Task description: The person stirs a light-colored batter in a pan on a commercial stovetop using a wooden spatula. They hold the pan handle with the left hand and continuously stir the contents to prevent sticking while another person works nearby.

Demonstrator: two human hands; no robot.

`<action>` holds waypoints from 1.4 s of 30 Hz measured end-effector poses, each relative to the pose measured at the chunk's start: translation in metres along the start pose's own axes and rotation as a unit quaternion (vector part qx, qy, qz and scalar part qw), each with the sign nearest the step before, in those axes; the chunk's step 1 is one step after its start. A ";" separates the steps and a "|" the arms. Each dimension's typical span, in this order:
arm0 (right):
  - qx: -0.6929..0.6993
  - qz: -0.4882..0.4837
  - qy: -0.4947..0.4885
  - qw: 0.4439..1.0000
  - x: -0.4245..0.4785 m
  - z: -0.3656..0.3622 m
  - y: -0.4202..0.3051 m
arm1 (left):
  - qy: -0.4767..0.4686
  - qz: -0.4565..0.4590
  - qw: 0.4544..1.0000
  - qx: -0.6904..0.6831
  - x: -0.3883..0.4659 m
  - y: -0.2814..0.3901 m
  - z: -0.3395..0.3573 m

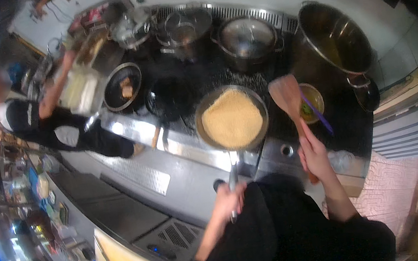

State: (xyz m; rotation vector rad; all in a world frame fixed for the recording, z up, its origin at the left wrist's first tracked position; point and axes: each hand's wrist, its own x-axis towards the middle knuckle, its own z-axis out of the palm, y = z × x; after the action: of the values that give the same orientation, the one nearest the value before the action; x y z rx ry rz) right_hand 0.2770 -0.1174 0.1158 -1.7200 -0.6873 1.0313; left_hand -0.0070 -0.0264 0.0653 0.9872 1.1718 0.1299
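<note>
My left hand (229, 199) grips the metal handle of a frying pan (202, 136) on the stove's front edge. In the pan lies a flat, pale yellow food (232, 119), its upper edge folded or uneven; its kind is unclear. My right hand (314, 154) holds a wooden spatula (287, 96), blade up, to the right of the pan. Close behind the spatula stands a small bowl (317, 95) of yellowish liquid with something green, and a purple utensil (318, 115) leans across it.
A large open pot (337, 38) and a lidded pot (247, 39) stand at the back of the stove (200, 75). A second frying pan (123, 86) holds brown pieces. At left a co-worker (41, 119) reaches over containers. Behind, a knife (104, 254) lies on a cutting board (127, 260).
</note>
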 end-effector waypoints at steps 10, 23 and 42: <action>-0.109 -0.001 -0.068 0.992 0.014 -0.009 0.017 | -0.011 0.003 0.999 -0.033 0.030 -0.009 0.002; -0.334 -0.147 -0.092 0.927 0.135 0.081 0.073 | 0.013 -0.038 0.999 -0.020 0.073 -0.037 -0.017; -0.230 0.094 -0.179 0.952 0.134 0.042 0.036 | 0.020 -0.009 1.000 0.001 0.085 -0.049 -0.021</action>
State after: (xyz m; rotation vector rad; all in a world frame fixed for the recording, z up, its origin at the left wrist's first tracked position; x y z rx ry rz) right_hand 0.3035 -0.0026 0.0317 -2.0469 -1.0775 1.4191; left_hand -0.0065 0.0042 -0.0304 0.9797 1.2179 0.1344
